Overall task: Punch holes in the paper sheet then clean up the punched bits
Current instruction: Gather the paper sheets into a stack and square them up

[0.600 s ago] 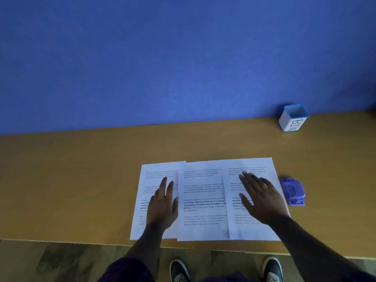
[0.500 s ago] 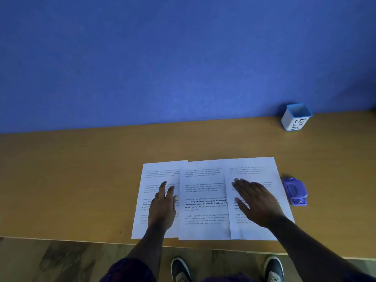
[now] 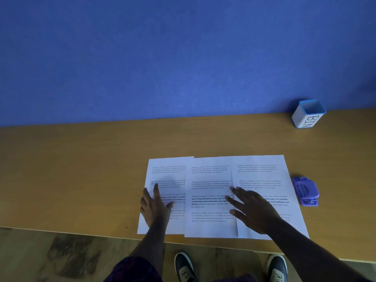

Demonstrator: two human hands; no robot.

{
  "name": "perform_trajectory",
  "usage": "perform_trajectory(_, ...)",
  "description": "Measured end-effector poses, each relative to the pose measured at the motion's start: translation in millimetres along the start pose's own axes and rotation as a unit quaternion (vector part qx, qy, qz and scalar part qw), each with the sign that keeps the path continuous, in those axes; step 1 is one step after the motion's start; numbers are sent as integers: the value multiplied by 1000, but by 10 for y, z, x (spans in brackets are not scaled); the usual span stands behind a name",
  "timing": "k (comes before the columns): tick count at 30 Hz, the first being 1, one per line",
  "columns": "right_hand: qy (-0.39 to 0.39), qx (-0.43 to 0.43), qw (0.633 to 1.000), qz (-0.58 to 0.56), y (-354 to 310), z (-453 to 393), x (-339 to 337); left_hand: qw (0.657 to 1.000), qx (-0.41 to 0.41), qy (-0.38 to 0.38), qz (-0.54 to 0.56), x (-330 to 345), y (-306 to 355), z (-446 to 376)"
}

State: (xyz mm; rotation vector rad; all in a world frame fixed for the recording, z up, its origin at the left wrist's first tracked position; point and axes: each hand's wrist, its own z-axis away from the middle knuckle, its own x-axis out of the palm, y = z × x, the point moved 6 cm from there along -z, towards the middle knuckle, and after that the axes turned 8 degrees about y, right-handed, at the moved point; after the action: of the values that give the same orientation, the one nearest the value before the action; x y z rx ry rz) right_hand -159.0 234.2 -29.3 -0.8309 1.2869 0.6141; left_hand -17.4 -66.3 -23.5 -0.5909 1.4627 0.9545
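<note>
From the head view, three white printed paper sheets lie side by side and overlapping on the tan wooden surface (image 3: 81,169), close to its near edge: the left sheet (image 3: 168,171), the middle sheet (image 3: 209,180) lapping over it, and the right sheet (image 3: 260,174) lapping over the middle one. The left hand (image 3: 155,206) lies flat, palm down, on the left sheet near its left edge, its fingers (image 3: 156,190) spread apart and stretched forward, clamped on nothing; part of the hand overhangs the sheet's left edge. The right hand (image 3: 254,210) lies flat, palm down, across the seam between the middle and right sheets, its fingers (image 3: 237,191) apart and pointing forward and left onto the middle sheet, likewise gripping nothing. A small purple plastic hole punch (image 3: 305,190) sits on the surface just beside the right edge of the right sheet, to the right of the right hand and apart from it. Farther back, against the blue wall (image 3: 162,58), stands a small white square cup with a blue rim, lettered "BIN" (image 3: 308,117), well apart from both hands. Below the near edge of the surface, two dark shoes (image 3: 185,267) show on a wood-patterned floor (image 3: 61,257).
</note>
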Motion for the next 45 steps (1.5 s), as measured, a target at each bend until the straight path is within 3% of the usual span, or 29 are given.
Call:
perform_trajectory(10,-45,6,999,-3,13,-18,132,996,-60,-34,65,-7,-57,-77)
perform_trajectory(14,-40,1,999,-1,-38,-69,179,995,-62,-36,68,-24,-76,-84)
perform_trajectory(23,-3,-23,1000,6,-115,-153,237,977,-103,-23,184,-82,-56,-128)
perform_trajectory(29,-51,-5,998,-37,-125,-198,319,979,-89,-31,180,-68,32,-139)
perform_trajectory(33,19,70,996,-48,14,-169,144,979,-127,-18,160,-26,59,-48)
perform_trajectory(38,126,306,944,2,416,61,-128,988,-116,-26,97,40,143,80)
perform_trajectory(41,103,383,918,21,546,221,-139,988,-124,-28,89,37,169,88)
perform_trajectory(45,73,384,920,33,546,299,-71,988,-120,-34,87,42,199,80)
